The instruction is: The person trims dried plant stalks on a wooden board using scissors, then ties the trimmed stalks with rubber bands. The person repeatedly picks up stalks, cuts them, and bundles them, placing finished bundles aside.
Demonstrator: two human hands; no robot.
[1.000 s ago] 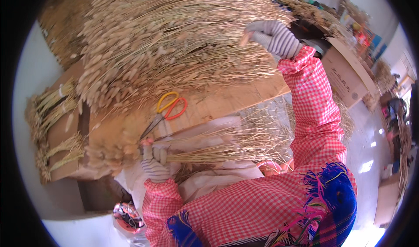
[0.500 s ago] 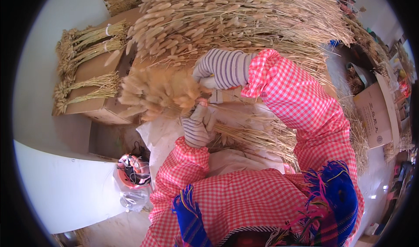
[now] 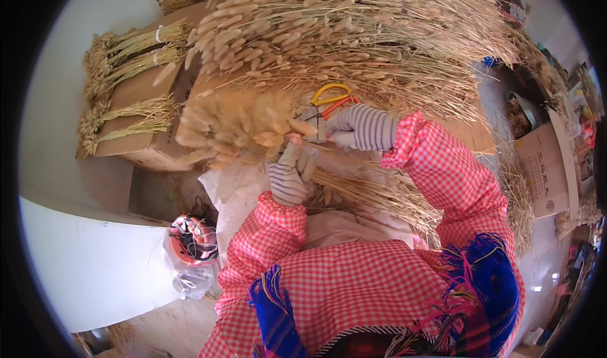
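My left hand point(image 3: 291, 175), in a striped knit glove with the fingertips showing, is closed around a bunch of dried fluffy-headed grass point(image 3: 231, 127) just below its heads. The heads point left, and the stems trail off to the lower right. To the right of that grip, my right hand point(image 3: 363, 129), also in a striped glove, has its fingers drawn together close to the stems. Whatever they pinch is too small to make out. Scissors point(image 3: 332, 85) with one yellow and one orange-red handle lie on the cardboard just beyond my right hand.
A big heap of loose dried grass point(image 3: 354, 29) covers the far side. Tied bundles point(image 3: 136, 118) rest on a cardboard box point(image 3: 164, 146) at left. A plastic bag and reddish container point(image 3: 186, 250) stand lower left. Another carton point(image 3: 540, 168) is at right.
My right hand has moved right and slightly down, away from the grass heads, uncovering the scissors. My left hand keeps its hold on the bunch, almost in place.
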